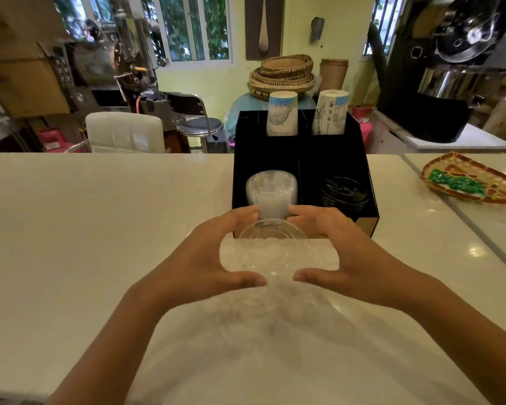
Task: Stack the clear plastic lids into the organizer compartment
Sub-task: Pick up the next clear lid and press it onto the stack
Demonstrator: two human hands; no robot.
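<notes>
Both hands, left (pixel 214 247) and right (pixel 345 244), cupped around clear lids (pixel 275 247); more stacked in organizer (pixel 275 153) front-left compartment.

- Black lids (pixel 343 192) are sitting stacked in a compartment.
- Two paper cup stacks (pixel 282 114) (pixel 330 112) are standing upright.
- A woven tray (pixel 473 178) is lying on the counter (pixel 100 214).
- Baskets (pixel 282 74) are piling up behind.

Left paper cup (pixel 282 114): line drawing and a small line of print near the base, too small to read.
Right paper cup (pixel 330 112): sketch and small emblems, not readable.
Woven tray (pixel 473 182), right of the grips: green marking, illegible.
</notes>
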